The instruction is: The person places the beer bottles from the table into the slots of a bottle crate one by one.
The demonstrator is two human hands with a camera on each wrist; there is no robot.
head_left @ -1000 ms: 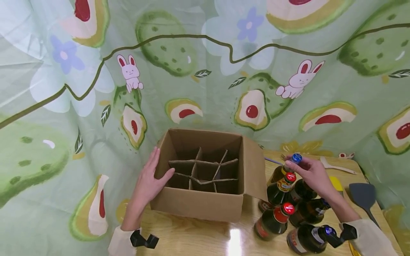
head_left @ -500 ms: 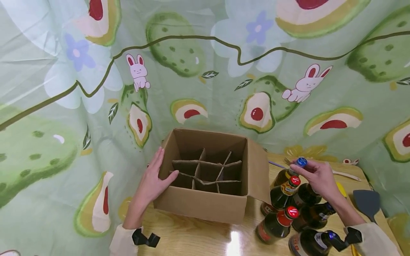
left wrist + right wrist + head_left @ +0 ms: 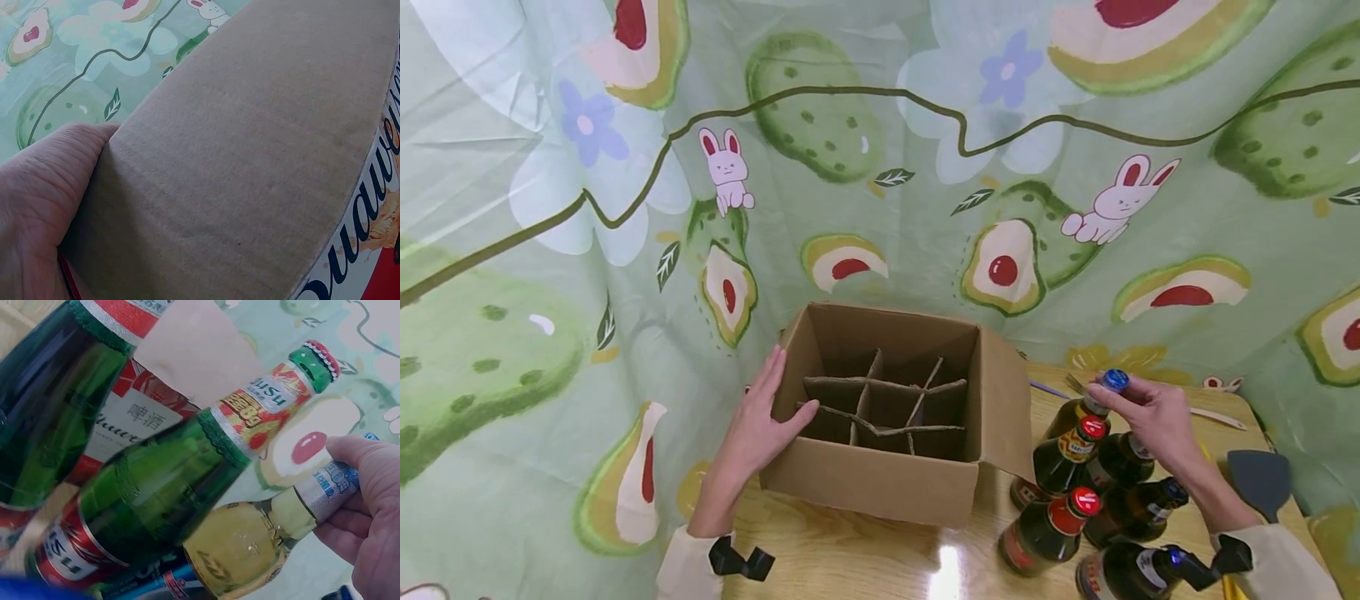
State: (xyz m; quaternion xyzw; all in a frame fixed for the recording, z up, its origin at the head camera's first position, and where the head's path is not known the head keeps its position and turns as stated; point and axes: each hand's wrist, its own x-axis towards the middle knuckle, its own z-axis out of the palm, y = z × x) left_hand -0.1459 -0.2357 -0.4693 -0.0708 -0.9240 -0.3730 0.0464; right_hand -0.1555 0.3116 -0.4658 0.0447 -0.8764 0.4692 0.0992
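Note:
An open cardboard box (image 3: pixel 880 483) with cardboard dividers stands on the wooden table (image 3: pixel 850 558). My left hand (image 3: pixel 758 425) rests flat against the box's left wall (image 3: pixel 250 156), thumb hooked over the rim. To the box's right stands a cluster of several glass bottles. My right hand (image 3: pixel 1150 412) grips the neck of the blue-capped bottle (image 3: pixel 1078 410), a yellowish one (image 3: pixel 250 544) at the back of the cluster. Red-capped green bottles (image 3: pixel 1060 458) (image 3: pixel 162 487) stand in front of it.
A green cloth printed with avocados and rabbits (image 3: pixel 880 167) hangs behind and drapes to the left. A grey spatula (image 3: pixel 1258 475) and a pale wooden utensil (image 3: pixel 1213 414) lie on the table's right side. Blue-capped dark bottles (image 3: pixel 1131 571) stand near the front right.
The view shifted slightly; the right hand stays on the blue-capped bottle's neck and the left hand stays on the box's left wall.

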